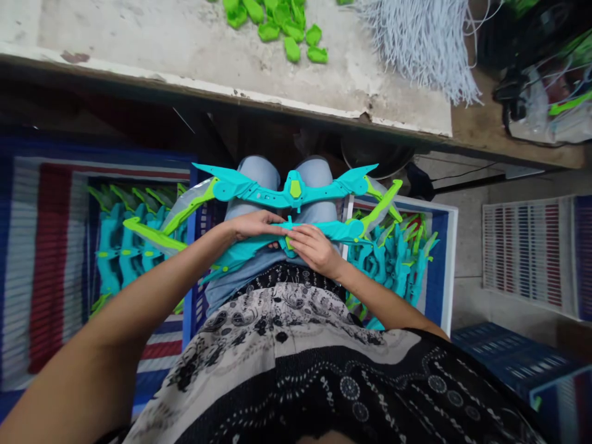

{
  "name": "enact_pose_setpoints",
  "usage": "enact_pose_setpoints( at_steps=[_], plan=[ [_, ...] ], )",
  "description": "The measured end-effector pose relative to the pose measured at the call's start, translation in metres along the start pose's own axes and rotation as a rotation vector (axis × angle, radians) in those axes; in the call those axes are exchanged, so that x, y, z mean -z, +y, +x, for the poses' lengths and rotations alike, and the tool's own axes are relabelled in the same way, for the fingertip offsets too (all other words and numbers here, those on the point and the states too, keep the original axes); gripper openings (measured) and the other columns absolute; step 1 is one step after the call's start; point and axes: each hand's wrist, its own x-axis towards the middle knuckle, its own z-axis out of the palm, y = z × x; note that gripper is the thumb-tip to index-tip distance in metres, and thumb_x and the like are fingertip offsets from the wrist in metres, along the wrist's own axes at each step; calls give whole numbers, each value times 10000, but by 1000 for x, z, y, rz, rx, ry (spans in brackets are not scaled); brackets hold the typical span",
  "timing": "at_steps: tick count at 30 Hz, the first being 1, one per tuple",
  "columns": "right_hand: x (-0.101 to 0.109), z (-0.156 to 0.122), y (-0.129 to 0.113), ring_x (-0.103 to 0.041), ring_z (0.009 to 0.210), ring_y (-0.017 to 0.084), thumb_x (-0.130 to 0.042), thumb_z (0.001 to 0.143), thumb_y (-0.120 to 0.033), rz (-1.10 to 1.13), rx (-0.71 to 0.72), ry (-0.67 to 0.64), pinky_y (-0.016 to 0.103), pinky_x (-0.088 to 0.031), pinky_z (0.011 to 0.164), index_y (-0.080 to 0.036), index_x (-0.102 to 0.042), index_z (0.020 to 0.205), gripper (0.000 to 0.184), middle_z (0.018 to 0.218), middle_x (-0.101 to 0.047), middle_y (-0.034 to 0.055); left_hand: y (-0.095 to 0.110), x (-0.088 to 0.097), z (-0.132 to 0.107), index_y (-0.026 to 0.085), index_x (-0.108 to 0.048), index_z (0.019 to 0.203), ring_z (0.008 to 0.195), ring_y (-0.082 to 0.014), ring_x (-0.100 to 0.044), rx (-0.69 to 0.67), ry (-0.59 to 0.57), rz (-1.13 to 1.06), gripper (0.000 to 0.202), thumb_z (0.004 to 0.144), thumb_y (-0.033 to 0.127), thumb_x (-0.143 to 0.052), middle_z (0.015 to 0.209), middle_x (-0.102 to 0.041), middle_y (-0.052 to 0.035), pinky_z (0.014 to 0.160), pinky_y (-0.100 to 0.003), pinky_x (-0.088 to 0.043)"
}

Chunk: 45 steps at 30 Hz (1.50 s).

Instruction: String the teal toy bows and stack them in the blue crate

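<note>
Across my lap lies a turquoise toy bow (330, 230) with bright green tips. My left hand (254, 224) is closed on its middle from the left, fingers stretched over the part. From the right, my right hand (315, 249) also grips the middle, its fingertips meeting those of the left. The fingers cover much of the bow's centre, so any small piece between them is hidden. Just beyond, a second turquoise toy bow (268, 196) with a green centre piece rests over my knees, apart from both hands.
Crates flank my legs: a blue crate (189, 327) on the left and a white-rimmed crate (452, 259) on the right, each holding several bows. Ahead, the worktable (152, 43) carries small green parts (292, 49) and a bundle of white cords (420, 43).
</note>
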Motion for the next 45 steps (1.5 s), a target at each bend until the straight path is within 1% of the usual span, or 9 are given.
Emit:
enact_pose_setpoints(
  at_steps=[8,14,22,27,31,34,39,42,45],
  plan=[
    [-18,-9,-8,-483,1292,208,-492,919,-235,14,-80,123,515,-375,1101,-205,-664,1006,195,1206,-655,81,-3,-6,6,134,-596,840,601,-129,-504,-74,117,379,478,592,525,-717,665,-575,17,530,-221,-364],
    [-15,-5,-12,-426,1327,233,-504,913,-359,-16,-251,125,498,-325,1108,-222,-491,1313,424,1357,-537,101,2,-10,4,137,-604,885,628,-147,-540,-49,150,474,485,653,561,-650,699,-600,6,559,-234,-378],
    [-9,6,-9,-474,1130,300,-587,817,-547,-214,-422,-36,473,-332,963,-198,-456,1370,667,1203,-570,136,2,-17,4,122,-638,963,523,-135,-528,-43,204,410,505,671,535,-645,674,-603,12,495,-241,-374],
    [4,9,-9,-511,984,289,-585,774,-618,-280,-365,-159,436,-382,843,-147,-492,1333,738,1056,-609,141,5,-38,-16,130,-637,1085,707,-203,-611,-123,293,643,531,756,546,-603,842,-668,-46,629,-285,-453],
    [41,14,-16,-531,942,249,-570,845,-507,-251,-213,-220,385,-416,806,-175,-581,1233,511,997,-637,103,-2,-64,-41,239,-565,1277,874,-262,-627,-279,545,1107,438,874,404,-513,1084,-631,-127,733,-357,-492],
    [83,28,-2,-550,967,209,-556,869,-474,-197,-166,-53,342,-429,851,-199,-638,1144,397,1026,-662,69,-18,-66,-42,369,-538,1303,975,-280,-608,-412,722,1378,439,890,231,-483,1240,-552,-149,807,-410,-497],
    [180,71,97,-557,981,239,-448,925,-295,-501,-620,475,379,-401,926,-171,-686,1029,287,1021,-666,97,-45,-58,-22,411,-505,1322,1303,-376,-401,-539,764,1507,465,867,334,-565,1472,-359,-136,934,-486,-455],
    [235,101,167,-536,1049,267,-431,900,-192,-625,-863,532,400,-382,962,-118,-690,1016,294,1082,-636,151,-52,-58,-19,436,-491,1323,1344,-370,-358,-552,778,1520,465,875,330,-560,1506,-317,-125,964,-493,-435],
    [268,129,214,-490,1151,273,-463,901,-225,-662,-963,579,405,-367,1003,-83,-665,1071,300,1185,-591,179,-52,-56,-22,437,-507,1309,1347,-356,-362,-562,784,1495,485,854,296,-595,1525,-288,-108,983,-472,-436]
  ],
)
